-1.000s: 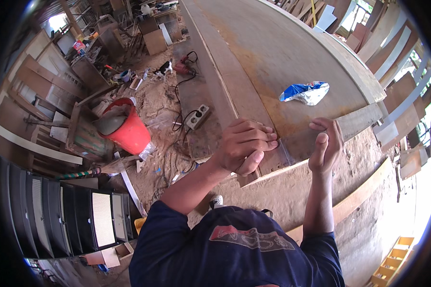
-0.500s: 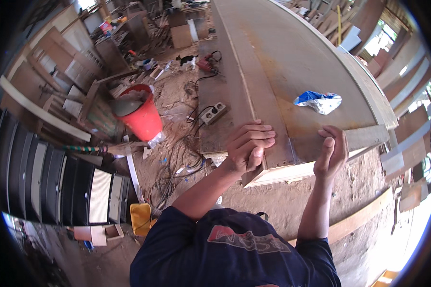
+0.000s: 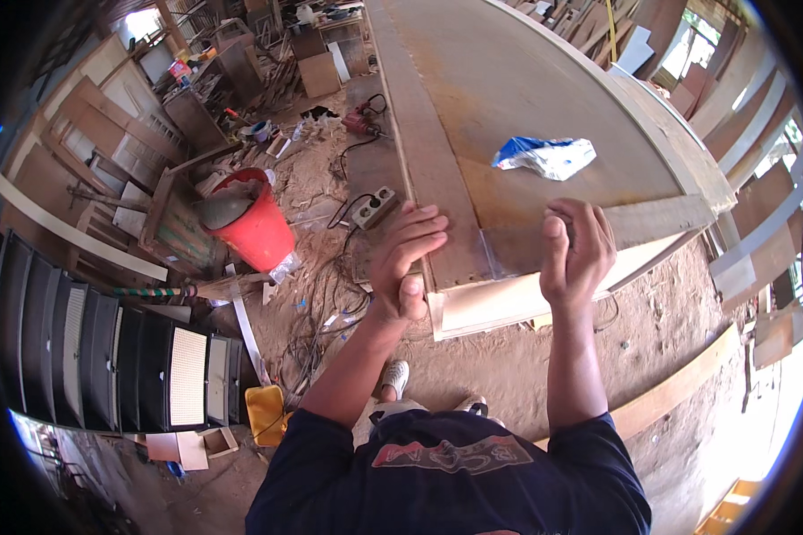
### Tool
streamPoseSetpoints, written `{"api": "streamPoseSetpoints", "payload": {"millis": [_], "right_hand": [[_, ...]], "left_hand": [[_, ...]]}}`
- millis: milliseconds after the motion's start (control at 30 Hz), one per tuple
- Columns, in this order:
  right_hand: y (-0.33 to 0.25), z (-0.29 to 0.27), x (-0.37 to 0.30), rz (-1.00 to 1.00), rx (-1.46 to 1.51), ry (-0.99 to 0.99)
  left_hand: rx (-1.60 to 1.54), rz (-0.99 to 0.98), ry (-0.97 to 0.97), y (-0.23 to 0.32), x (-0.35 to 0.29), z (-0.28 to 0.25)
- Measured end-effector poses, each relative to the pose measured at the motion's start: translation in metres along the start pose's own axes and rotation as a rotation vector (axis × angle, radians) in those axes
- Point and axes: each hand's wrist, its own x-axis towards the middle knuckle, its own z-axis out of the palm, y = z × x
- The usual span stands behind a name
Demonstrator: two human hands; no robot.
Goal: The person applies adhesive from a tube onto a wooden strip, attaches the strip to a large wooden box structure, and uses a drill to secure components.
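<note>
A long, low wooden cabinet-like piece with a brown top panel [image 3: 509, 80] stretches away in front of me. My left hand [image 3: 406, 259] is at its near left corner, fingers stretched out over the edge and thumb apart; whether it touches the wood I cannot tell. Over the near edge, my right hand [image 3: 580, 250] is raised with loosely bent fingers and the thumb apart, and nothing shows in it. Beyond the right hand, a crumpled blue and white plastic packet [image 3: 544, 157] lies on the panel.
Left of the panel are a white power strip [image 3: 373, 207], a red drill [image 3: 364, 120] and loose cables. A red bucket [image 3: 263, 232] stands farther left, behind several black louvred panels [image 3: 143, 357]. A long board [image 3: 678, 383] lies on the dusty floor at right.
Both hands have lifted and shifted slightly relative to the near edge of the panel. The view has moved, so the panel and packet appear farther left and higher.
</note>
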Motion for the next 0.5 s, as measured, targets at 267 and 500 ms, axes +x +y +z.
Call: {"api": "streamPoseSetpoints", "payload": {"millis": [267, 500], "right_hand": [[-0.001, -0.008, 0.002, -0.043, -0.023, -0.025], [0.004, -0.014, 0.000, -0.067, -0.012, -0.026]], "left_hand": [[-0.026, -0.050, 0.029, -0.004, -0.007, 0.007], [-0.049, -0.037, -0.022, -0.008, -0.009, 0.007]]}}
